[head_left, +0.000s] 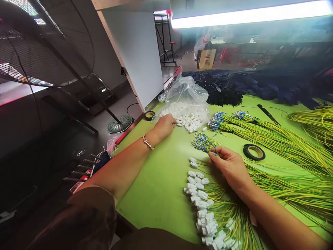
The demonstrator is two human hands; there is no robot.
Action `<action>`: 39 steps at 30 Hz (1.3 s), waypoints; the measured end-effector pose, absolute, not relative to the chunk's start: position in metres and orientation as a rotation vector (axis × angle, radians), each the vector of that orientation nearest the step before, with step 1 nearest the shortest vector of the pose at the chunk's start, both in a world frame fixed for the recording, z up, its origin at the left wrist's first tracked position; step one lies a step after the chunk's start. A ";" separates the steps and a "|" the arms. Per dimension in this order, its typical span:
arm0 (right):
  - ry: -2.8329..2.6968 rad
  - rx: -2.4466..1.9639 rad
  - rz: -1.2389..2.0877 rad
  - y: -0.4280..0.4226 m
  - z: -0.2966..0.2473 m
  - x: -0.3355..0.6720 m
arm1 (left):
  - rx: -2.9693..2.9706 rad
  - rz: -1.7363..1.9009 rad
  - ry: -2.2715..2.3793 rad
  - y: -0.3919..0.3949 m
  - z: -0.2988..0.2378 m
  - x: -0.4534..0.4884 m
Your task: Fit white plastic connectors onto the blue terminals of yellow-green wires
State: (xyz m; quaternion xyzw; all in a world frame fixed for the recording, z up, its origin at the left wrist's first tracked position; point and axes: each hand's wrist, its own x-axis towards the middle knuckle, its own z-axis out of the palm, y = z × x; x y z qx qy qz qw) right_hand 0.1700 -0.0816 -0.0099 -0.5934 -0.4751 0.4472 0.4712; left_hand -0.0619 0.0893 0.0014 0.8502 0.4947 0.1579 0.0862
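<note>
My left hand reaches across the green table to a heap of small white plastic connectors spilling from a clear plastic bag; its fingers are curled at the heap's edge, and what they hold is hidden. My right hand pinches the blue-tipped end of a yellow-green wire, drawn from a bundle of blue-tipped wires. Below it lies a row of wires fitted with white connectors.
Big bundles of yellow-green wires cover the right side. A black tape roll lies between them, a smaller roll at the table's left edge. Dark wire bundles lie at the back. A floor fan stands left.
</note>
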 end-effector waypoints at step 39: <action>-1.301 -1.462 0.902 -0.082 0.001 0.165 | 1.194 0.374 0.784 0.001 0.015 -0.003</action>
